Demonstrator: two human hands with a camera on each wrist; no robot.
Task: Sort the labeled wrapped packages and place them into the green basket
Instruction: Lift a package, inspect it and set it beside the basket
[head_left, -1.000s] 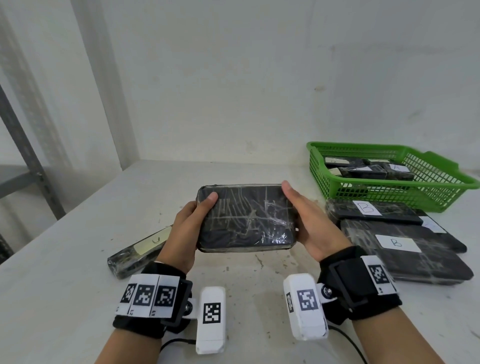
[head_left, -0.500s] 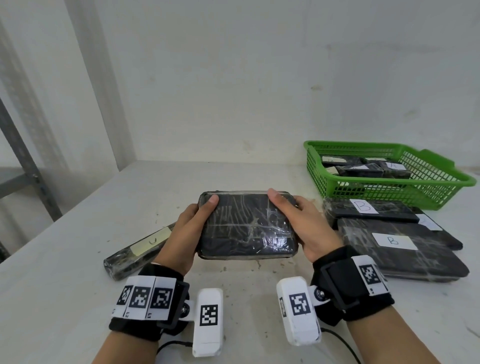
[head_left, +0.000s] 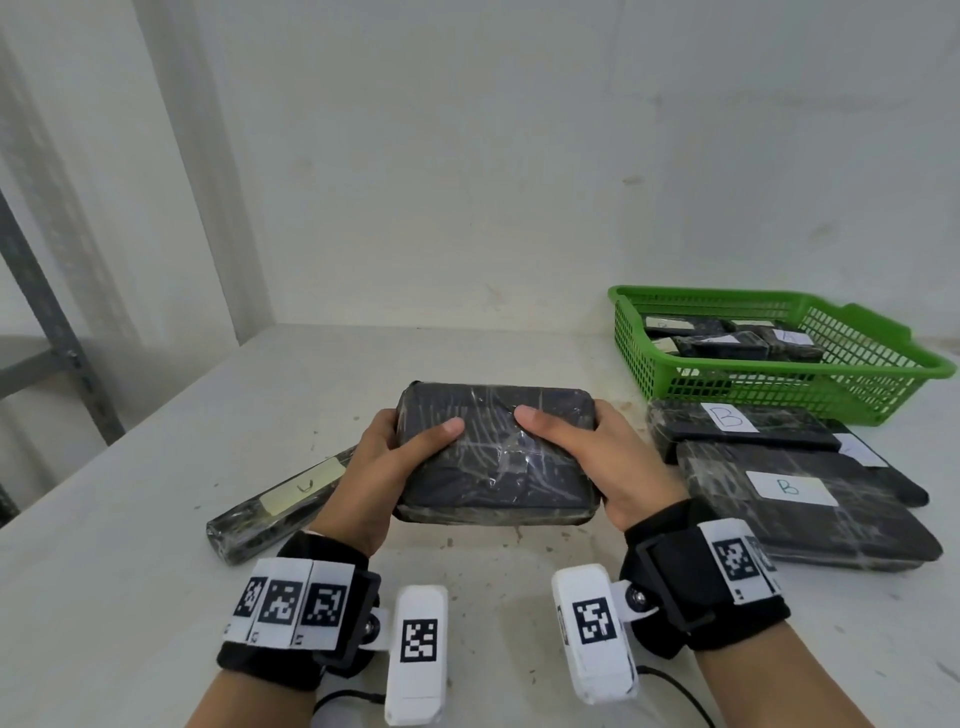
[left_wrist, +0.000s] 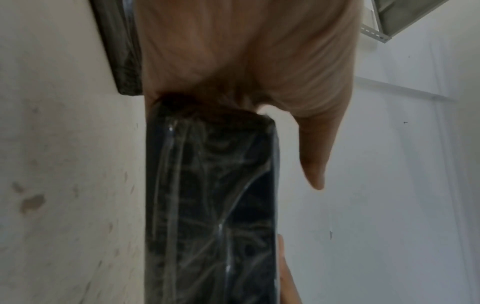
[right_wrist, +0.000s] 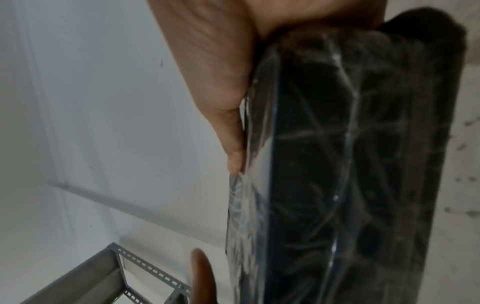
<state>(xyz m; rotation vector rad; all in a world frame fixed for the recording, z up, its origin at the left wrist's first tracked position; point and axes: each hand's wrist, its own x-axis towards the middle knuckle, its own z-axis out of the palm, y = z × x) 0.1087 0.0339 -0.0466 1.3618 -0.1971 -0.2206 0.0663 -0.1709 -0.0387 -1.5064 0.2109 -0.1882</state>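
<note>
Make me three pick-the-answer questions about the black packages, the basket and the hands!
1. Where is the basket? A) far right of the table B) on the floor C) in a hand
2. How many packages outside it show a letter B? A) none B) two C) five
3. What are the hands doing? A) resting flat B) both holding one package C) waving

A: it sits on the table's far right.
B: B labels and.
B: left hand and right hand grip the held package.
</note>
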